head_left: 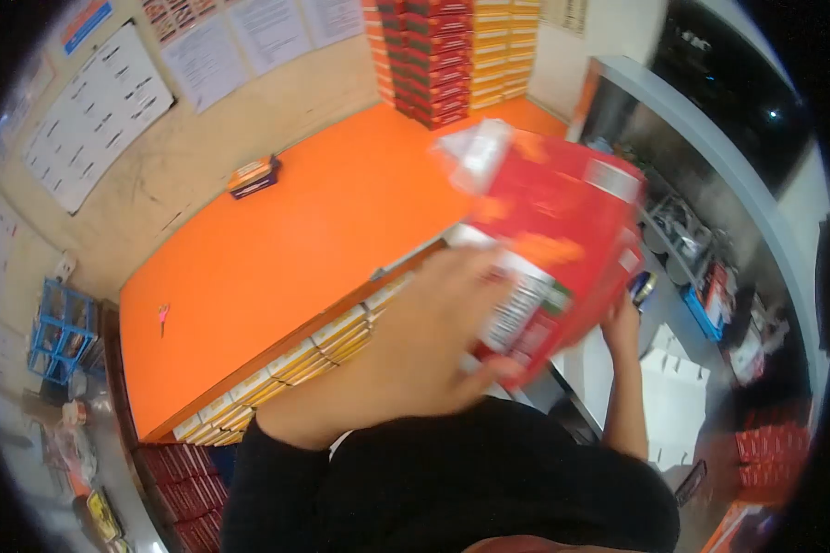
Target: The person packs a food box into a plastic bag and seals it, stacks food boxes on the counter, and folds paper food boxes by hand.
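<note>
My left hand (443,323) grips the near left side of a red printed carton (563,198), blurred by motion, its fingers over a white label panel. Under its right side shows another red layer, perhaps a second carton. At the carton's far left corner is a translucent white plastic piece (484,152). My right hand (622,321) is at the right side of the carton, low down, with its fingers mostly hidden. Just beyond it shows a small dark blue and yellow item (644,289); I cannot tell whether the hand holds it.
An orange tabletop (314,230) bears a small orange and dark box (254,175), pink-handled scissors (163,318) and tall stacks of red (433,64) and yellow cartons (504,51). More cartons fill shelves below. White sheets (673,396) lie at the right, near a blue tray (704,313).
</note>
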`<state>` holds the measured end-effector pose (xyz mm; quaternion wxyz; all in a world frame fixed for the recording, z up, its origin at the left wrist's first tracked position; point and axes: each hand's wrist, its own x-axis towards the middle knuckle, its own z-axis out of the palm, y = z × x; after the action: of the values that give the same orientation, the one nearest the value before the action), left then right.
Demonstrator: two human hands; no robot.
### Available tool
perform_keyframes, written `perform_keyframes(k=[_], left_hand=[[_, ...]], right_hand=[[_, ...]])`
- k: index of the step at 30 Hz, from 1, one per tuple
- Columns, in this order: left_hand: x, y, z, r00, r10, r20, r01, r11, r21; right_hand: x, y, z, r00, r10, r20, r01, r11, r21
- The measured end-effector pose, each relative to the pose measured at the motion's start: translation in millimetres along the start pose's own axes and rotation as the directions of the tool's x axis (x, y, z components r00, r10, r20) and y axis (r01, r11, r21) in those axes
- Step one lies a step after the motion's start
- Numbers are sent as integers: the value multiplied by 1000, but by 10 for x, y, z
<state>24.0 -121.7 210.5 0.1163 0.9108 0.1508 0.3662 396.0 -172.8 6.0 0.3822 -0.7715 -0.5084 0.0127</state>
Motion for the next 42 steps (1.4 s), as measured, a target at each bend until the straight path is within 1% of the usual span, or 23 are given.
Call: perform_keyframes(k=[3,6,8,9,11,12,14,16,18,19,20,22,24,25,26,28,29,31,34,35,36,38,42], left_hand=[[-587,-688,-270,928,-330,-172,343,938,53],[-1038,-1440,-171,800,-511,-313,490,859,-148],[-1228,-1869,-93,590,-689,-421,613,721,-322],[-1301,-2108,-78,565,-705,-429,636,703,-318],[-1376,-2511,-67,377,-848,-373,691,526,-495],[-1474,-2754,14,344,-856,-386,707,506,-494],[-1727,-3287,256,142,-972,-189,682,235,-693],[-2002,-3701,550,47,-995,-82,690,92,-718],[-2094,-3837,683,38,-992,-122,728,111,-676],[-2132,-3836,712,45,-991,-128,758,117,-641],[-2193,-3877,685,17,-993,-121,763,91,-639],[-2194,-3883,625,-24,-997,-68,698,32,-715],[-2100,-3891,498,-125,-992,5,653,-86,-752],[-2055,-3913,418,-188,-980,67,617,-171,-768],[-2007,-3933,374,-192,-979,63,617,-170,-769],[-1923,-4010,292,-185,-973,138,572,-221,-790],[-2013,-4103,305,-181,-973,140,582,-221,-783],[-2174,-4294,422,101,-992,72,543,-5,-840],[-2076,-4283,431,129,-986,108,515,-26,-857],[-2075,-4282,416,140,-983,117,509,-30,-860],[-2090,-4285,410,137,-984,114,508,-29,-861],[-2156,-4278,428,140,-983,117,498,-32,-867],[-2226,-4156,330,153,-975,160,430,-79,-899]], right_hand=[[862,-888,677,964,-84,252,117,986,-118],[1448,-1647,1295,889,-135,437,261,934,-243],[1835,-1862,1834,864,-131,486,305,904,-299],[2005,-1956,2115,845,-114,523,338,871,-356],[2339,-2184,2515,802,-137,581,393,854,-341],[2495,-2275,2713,782,-140,607,424,833,-355],[2747,-2191,3313,722,-177,669,518,779,-354],[2957,-2192,3755,663,-211,718,600,724,-341],[3047,-2254,4032,581,-231,781,699,632,-333],[3139,-2391,4006,540,-126,832,683,644,-345],[3195,-2506,3931,516,-121,848,691,644,-328],[3152,-2854,3646,539,-396,744,629,776,-43],[2900,-3037,3700,466,-476,746,378,869,318],[2710,-3152,3707,336,-443,831,224,895,386],[2496,-3261,3719,196,-422,885,53,906,420],[2058,-3403,3766,146,-479,865,205,870,448],[1898,-3449,3811,155,-479,864,196,872,449],[1675,-3474,3903,311,-511,801,273,855,440],[1440,-3453,4045,413,-520,748,452,830,327],[1406,-3493,4094,426,-388,817,335,907,256],[1366,-3511,4149,435,-379,817,338,910,242],[1269,-3485,4254,394,-211,895,-63,965,255],[1025,-3605,4160,423,-191,886,-84,965,248]])
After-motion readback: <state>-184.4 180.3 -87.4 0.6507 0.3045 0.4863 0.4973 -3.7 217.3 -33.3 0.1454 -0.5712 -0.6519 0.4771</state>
